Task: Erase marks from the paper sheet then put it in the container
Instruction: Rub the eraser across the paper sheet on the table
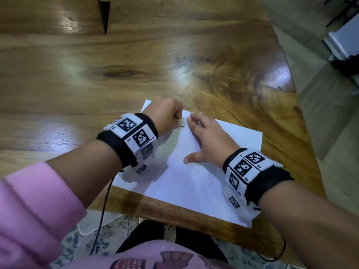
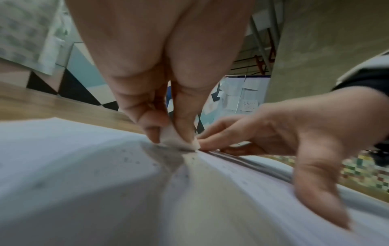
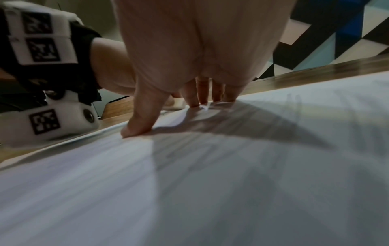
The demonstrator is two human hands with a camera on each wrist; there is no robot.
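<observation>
A white paper sheet (image 1: 196, 183) lies on the wooden table (image 1: 136, 65) near its front edge, with faint pencil marks (image 1: 184, 148) down its middle. My left hand (image 1: 171, 115) pinches a small white eraser (image 2: 179, 139) between thumb and fingers and presses it on the sheet (image 2: 84, 166) near the far edge. Grey eraser crumbs (image 2: 130, 158) dot the paper there. My right hand (image 1: 206, 140) lies flat with straight, spread fingers (image 3: 195, 98) on the sheet (image 3: 210, 183), just right of the eraser. No container shows in any view.
The table's right edge (image 1: 291, 105) slants close to the sheet, with floor and a grey object (image 1: 345, 41) beyond. A black cable (image 1: 103, 208) hangs from my left wrist over the front edge. A dark wedge (image 1: 104, 14) stands at the table's far side.
</observation>
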